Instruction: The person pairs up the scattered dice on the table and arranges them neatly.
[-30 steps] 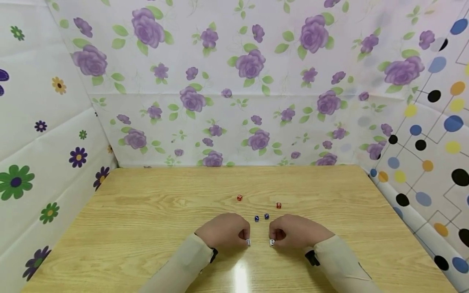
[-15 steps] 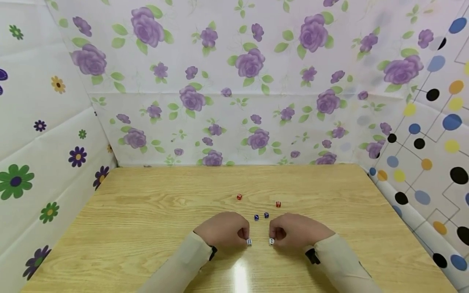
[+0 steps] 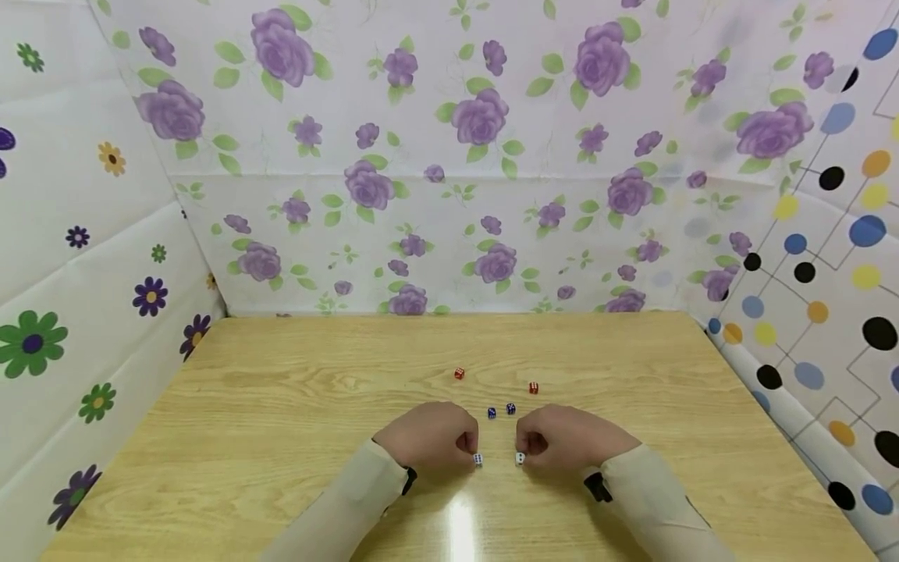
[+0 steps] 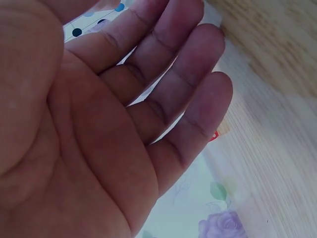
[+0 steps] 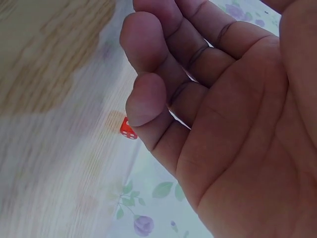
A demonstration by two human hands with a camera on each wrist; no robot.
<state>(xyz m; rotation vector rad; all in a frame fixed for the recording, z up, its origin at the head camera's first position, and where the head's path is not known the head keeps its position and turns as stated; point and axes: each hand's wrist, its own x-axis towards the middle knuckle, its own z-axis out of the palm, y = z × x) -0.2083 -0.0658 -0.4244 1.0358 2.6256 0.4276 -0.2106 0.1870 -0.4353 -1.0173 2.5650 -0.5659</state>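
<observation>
My left hand (image 3: 430, 437) pinches a white die (image 3: 478, 460) between thumb and fingertips, low over the wooden table. Opposite it, my right hand (image 3: 572, 442) has a second white die (image 3: 520, 459) at its fingertips, pinched the same way. A short gap separates the two dice, whose dotted faces point toward me. Just beyond the hands lie two blue dice, a left one (image 3: 492, 413) and a right one (image 3: 510, 409). In both wrist views the palms and curled fingers show, while the white dice are hidden.
Farther back on the table (image 3: 316, 367) rest two red dice, one to the left (image 3: 460, 374) and one to the right (image 3: 534, 388). A rose-patterned cloth (image 3: 435, 211) rises behind the table, with a flowered cloth (image 3: 84, 234) on the left and a dotted one (image 3: 829, 273) on the right.
The white die in my left fingers has turned slightly, showing more of its dotted face. Both hands keep nearly the same place, and the head view has tilted down a little.
</observation>
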